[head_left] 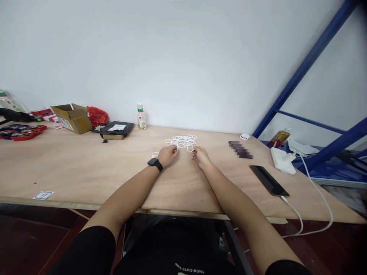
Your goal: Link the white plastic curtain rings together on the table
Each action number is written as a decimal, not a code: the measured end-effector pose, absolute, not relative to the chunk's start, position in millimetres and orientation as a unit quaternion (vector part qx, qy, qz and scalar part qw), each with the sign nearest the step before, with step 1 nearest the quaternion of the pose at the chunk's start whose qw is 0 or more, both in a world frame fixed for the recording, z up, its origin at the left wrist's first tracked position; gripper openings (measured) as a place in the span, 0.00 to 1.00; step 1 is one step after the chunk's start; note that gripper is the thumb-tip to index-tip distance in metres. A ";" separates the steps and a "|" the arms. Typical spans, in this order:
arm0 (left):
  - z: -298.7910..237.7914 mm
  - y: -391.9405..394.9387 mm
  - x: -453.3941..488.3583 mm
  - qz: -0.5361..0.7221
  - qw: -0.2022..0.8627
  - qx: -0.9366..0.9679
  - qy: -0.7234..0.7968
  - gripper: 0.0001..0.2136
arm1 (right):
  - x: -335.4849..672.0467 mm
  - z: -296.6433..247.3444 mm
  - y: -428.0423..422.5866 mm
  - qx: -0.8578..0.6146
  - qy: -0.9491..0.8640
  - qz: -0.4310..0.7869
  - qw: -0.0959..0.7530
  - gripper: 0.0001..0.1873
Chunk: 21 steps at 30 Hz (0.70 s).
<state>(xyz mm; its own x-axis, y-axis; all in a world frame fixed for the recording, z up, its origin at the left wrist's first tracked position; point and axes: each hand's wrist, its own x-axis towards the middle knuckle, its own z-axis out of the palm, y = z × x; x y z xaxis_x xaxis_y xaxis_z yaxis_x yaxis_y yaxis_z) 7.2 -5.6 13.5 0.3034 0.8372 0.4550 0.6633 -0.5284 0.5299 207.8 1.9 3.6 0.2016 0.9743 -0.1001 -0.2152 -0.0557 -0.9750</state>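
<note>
A pile of thin white rings [187, 139] lies on the wooden table in front of me. At its near right edge, my right hand [201, 156] is closed in a pinch on one white ring [188, 149], held just off the pile. My left hand [168, 155], with a black watch on the wrist, is closed at the pile's near left edge. Its thumb and finger pinch a small white piece, which looks like part of another ring [177, 147]. Beside the left wrist, partly hidden by it, sits one more white ring [155, 154].
A drink bottle [141, 117] stands by the wall. Left of it are a black package [117, 129] and an open cardboard box [73, 118]. To the right lie a phone [269, 180] on a white cable, a power strip [282, 160] and a blurred-out dark item [240, 149].
</note>
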 end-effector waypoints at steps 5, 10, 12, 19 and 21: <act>7.3 1.3 7.2 0.312 0.124 0.776 0.535 0.20 | 202.0 3.4 -1.8 -0.508 -0.406 0.511 0.563 0.06; 7.5 -0.8 8.9 0.327 0.134 0.802 0.482 0.20 | 197.0 6.2 -8.2 -0.491 -0.454 0.502 0.548 0.11; 9.3 -2.8 8.9 0.357 0.138 0.803 0.456 0.18 | 195.6 7.0 -10.1 -0.480 -0.481 0.487 0.549 0.13; 15.6 -11.4 9.8 0.382 0.151 0.821 0.397 0.17 | 188.6 9.4 -16.5 -0.413 -0.552 0.457 0.561 0.21; 16.8 -13.7 10.5 0.373 0.164 0.829 0.382 0.16 | 187.8 11.4 -18.4 -0.398 -0.559 0.461 0.563 0.22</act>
